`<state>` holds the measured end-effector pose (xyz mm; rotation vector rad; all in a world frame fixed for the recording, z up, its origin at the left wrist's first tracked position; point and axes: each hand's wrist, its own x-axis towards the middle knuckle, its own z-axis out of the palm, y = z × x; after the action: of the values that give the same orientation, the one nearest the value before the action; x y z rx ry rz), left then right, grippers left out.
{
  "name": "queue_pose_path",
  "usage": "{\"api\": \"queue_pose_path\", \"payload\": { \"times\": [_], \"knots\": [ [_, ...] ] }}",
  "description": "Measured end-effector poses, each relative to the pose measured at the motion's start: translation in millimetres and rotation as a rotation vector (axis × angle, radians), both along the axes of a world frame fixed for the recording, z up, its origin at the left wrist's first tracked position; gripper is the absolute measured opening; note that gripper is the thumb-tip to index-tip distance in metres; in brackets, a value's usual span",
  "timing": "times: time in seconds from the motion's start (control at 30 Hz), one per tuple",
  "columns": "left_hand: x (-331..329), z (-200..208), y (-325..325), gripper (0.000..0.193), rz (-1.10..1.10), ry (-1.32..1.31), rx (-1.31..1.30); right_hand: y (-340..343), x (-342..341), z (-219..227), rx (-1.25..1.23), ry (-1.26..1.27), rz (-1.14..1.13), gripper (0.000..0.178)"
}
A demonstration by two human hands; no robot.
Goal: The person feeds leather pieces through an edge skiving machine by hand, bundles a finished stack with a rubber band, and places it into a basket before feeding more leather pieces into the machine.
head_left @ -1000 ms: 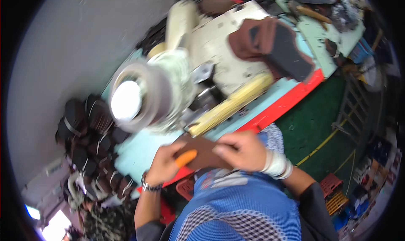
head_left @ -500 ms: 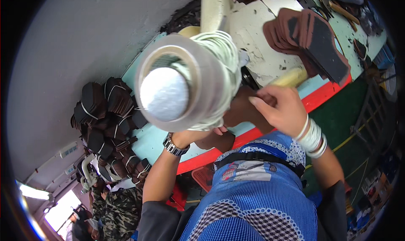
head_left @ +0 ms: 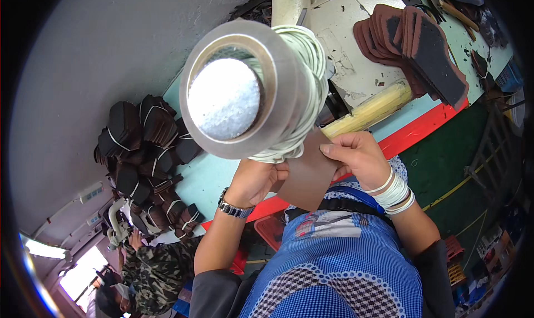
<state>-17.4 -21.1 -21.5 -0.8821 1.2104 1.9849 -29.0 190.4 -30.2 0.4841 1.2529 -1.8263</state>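
Observation:
Both hands grip a flat brown sheet piece, held tilted in front of my body at the table's red edge. My left hand, with a watch at the wrist, closes its fingers on the piece's left side. At the right edge, my right hand pinches it, thumb on top. Several white elastic bands circle my right wrist. Just above my left hand stands a translucent roll with a silver round end, and loops of pale bands hang around it; it hides part of the piece.
Several brown-and-black shaped pieces lie stacked at the table's far right. A yellow roller lies before them. Banded bundles are piled at left by the wall. Beyond them, a person in camouflage clothing is at work.
My right hand has moved down and left and now pinches the brown piece. The piece has come up between both hands, its surface turned more toward me.

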Motion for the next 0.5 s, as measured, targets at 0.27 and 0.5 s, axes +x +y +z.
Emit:
{"api": "queue_pose_path", "payload": {
  "times": [0.27, 0.5],
  "knots": [
    [-4.5, -20.9, -3.5, 0.029, -0.467, 0.551, -0.672, 8.1, 4.1, 18.0, -0.079, -0.122, -0.277, 0.039],
    [-41.5, -17.7, -39.0, 0.049, -0.844, 0.605, -0.808, 2.2, 4.7, 21.6, 0.448, 0.556, -0.213, 0.024]
  ]
}}
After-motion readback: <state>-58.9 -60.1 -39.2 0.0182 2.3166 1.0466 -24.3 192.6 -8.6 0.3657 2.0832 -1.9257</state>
